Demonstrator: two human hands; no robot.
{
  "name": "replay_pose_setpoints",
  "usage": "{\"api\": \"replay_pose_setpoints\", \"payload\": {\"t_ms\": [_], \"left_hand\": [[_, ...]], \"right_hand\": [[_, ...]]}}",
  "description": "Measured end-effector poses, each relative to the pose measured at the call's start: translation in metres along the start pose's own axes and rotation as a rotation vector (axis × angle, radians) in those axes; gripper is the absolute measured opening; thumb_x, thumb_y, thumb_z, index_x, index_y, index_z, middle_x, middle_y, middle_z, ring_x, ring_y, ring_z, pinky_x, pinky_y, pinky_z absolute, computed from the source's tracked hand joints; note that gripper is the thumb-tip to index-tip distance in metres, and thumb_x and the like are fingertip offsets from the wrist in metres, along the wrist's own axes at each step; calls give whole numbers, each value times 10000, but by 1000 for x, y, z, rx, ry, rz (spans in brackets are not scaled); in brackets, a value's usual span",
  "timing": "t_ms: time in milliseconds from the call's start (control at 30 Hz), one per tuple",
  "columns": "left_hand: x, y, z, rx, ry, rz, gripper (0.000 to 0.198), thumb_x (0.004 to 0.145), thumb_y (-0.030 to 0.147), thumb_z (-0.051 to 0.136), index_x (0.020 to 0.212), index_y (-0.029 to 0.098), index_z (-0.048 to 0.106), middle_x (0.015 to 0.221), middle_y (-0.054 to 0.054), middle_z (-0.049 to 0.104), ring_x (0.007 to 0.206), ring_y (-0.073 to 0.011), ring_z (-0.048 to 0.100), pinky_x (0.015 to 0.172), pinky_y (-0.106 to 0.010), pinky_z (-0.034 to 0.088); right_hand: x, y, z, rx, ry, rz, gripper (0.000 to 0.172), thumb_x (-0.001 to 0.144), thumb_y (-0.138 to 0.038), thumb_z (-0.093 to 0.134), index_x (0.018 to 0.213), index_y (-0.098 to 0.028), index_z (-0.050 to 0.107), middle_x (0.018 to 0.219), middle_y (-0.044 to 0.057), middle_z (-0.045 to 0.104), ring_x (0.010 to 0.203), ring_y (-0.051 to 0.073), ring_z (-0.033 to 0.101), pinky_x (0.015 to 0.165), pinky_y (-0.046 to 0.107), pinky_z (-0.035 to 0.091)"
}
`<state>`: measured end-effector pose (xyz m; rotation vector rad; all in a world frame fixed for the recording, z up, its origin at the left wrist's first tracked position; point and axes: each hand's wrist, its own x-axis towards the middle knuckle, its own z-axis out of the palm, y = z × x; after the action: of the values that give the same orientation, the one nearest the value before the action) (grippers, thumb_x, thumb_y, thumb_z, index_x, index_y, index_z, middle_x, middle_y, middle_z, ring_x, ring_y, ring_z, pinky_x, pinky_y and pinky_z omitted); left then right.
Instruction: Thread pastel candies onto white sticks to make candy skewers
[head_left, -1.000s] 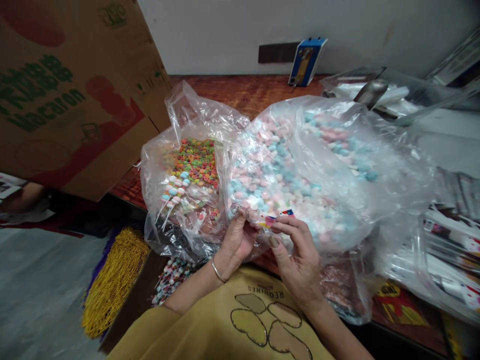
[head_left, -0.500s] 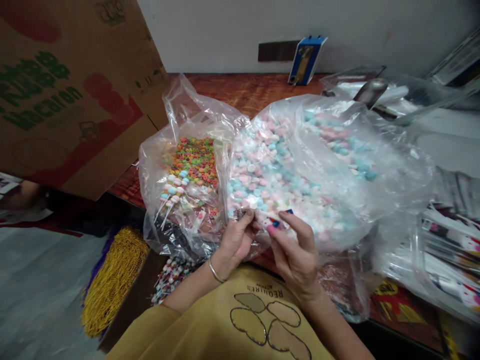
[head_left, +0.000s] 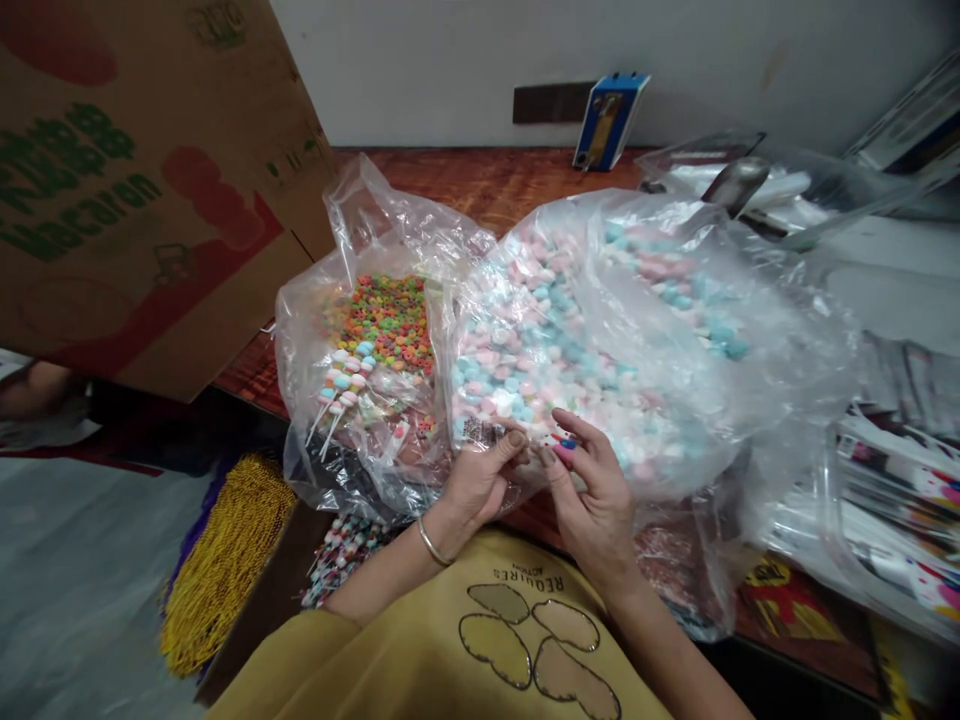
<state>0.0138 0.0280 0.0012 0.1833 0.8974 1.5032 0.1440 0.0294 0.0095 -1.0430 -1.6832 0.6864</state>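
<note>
My left hand [head_left: 480, 478] and my right hand [head_left: 592, 490] meet at the near edge of a wooden table [head_left: 480, 185], both pinched on one small packet [head_left: 551, 442] with pink, blue and white print. Right behind them lies a big clear plastic bag of pastel pink, blue and white candies [head_left: 600, 330]. To its left a second clear bag [head_left: 375, 340] holds small multicoloured ring candies and a few candy sticks. A bangle sits on my left wrist.
A large cardboard box [head_left: 142, 180] leans at the left. A bundle of yellow ties [head_left: 225, 560] lies below the table edge. Clear bags with printed packets [head_left: 892, 500] fill the right. A blue box [head_left: 604, 120] stands against the back wall.
My hands have drawn closer together on the small packet and shifted it slightly toward me; the fingers of my right hand have curled in over it. The bags have not moved.
</note>
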Motion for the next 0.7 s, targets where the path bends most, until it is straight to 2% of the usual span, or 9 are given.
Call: {"api": "replay_pose_setpoints", "payload": {"t_ms": [100,167,233,333,500,600,700], "left_hand": [[2,-1,0,-44,64,-83,505,433,347,1029,690,150,641,631,34,622,574,-94,559,606,-238,479],[5,-2,-1,-93,48,-198,481,481,362,1016,706,154,645,651,24,634,570,-96,558,593,-239,478],[7,-2,-3,-156,3,-287,425,570,365,983,695,162,632,640,24,621,554,-97,547,589,-246,477],[9,1,-5,-264,-47,-306,400,641,312,950,638,172,574,591,45,554,531,-88,515,601,-246,474],[12,3,-6,-354,-81,-384,376,663,262,937,654,173,573,618,44,536,571,-96,521,624,-251,464],[11,8,-2,-347,-41,-333,362,685,252,925,674,177,571,617,50,513,564,-94,496,602,-251,433],[1,28,-4,-360,-2,-137,428,659,220,939,656,183,512,591,77,431,531,-71,416,569,-235,385]], "right_hand": [[-1,-3,-1,-131,53,-205,97,937,-145,682,968,-234,703,1282,107,678,1210,288,635,1021,534,533],[0,-8,-2,-181,59,-310,148,910,-135,717,1008,-241,686,1291,109,670,1221,304,624,1028,557,525],[1,-15,-6,-183,22,-360,213,910,-157,722,1098,-243,670,1351,125,630,1245,314,616,1032,554,529],[3,-24,-11,-171,-13,-418,339,921,-176,701,1247,-233,627,1392,147,580,1281,318,594,1042,532,532],[5,-30,-12,-180,-24,-488,371,911,-127,671,1269,-205,612,1357,155,570,1281,314,580,1041,508,522],[6,-31,-12,-149,-44,-468,358,919,-132,658,1269,-197,625,1381,159,567,1285,309,583,1046,495,520],[14,-36,-11,-64,-30,-353,340,937,-140,635,1269,-216,650,1388,139,595,1276,286,603,1059,470,513]]}}
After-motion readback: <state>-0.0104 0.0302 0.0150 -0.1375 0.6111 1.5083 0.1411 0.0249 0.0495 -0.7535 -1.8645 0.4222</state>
